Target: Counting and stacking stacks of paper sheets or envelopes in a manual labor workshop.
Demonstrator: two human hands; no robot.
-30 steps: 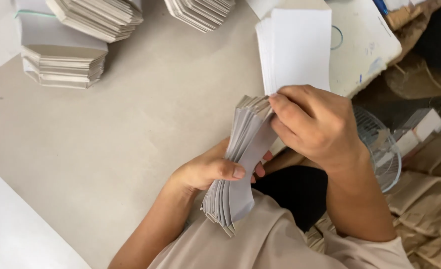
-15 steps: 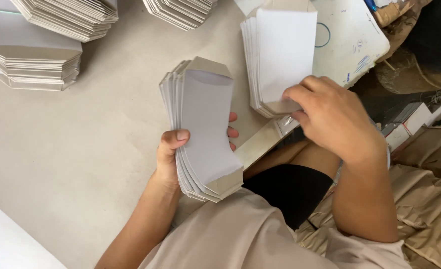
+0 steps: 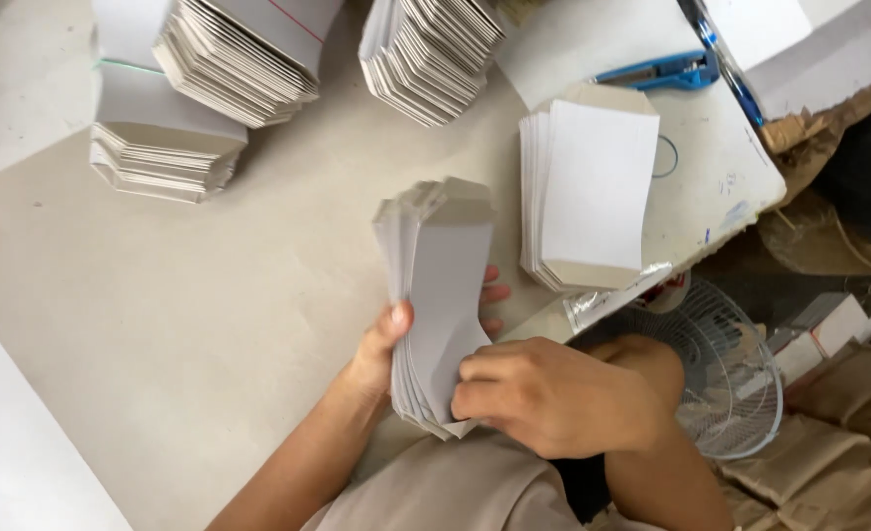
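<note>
Beige table (image 3: 209,324) fills most of the view, seen from above, with stacks of flat grey card blanks spread across it.

Held bundle of card blanks (image 3: 440,295): upright over the table's near edge, close to the body, top end fanned and uneven. Left hand (image 3: 386,354) grips it from the left side, thumb across the front face, fingers (image 3: 494,293) wrapped behind and showing past the right edge; clamped on the bundle. Right hand (image 3: 553,398) is curled closed at the bundle's lower right corner, knuckles up, touching the bottom ends of the blanks; whether it pinches a single blank I cannot tell.

Outward: a squared stack of blanks (image 3: 593,192) lies just right of the bundle on a white board (image 3: 720,167), not touching it. A blue utility knife (image 3: 666,71) lies farther back on that board. Three more stacks sit at the far side: one banded (image 3: 160,138), two leaning and fanned (image 3: 243,54) (image 3: 430,49). A fan (image 3: 730,383) sits below the table edge.

Risks, as judged:
- Bundle is fanned at the top; a loose left grip could let the blanks slide out and scatter.
- Bundle sits over the table edge, so slipped blanks could drop toward the lap or fan.
- Uneven ends may misalign the pile.
- Card edges could cut the fingers.
</note>
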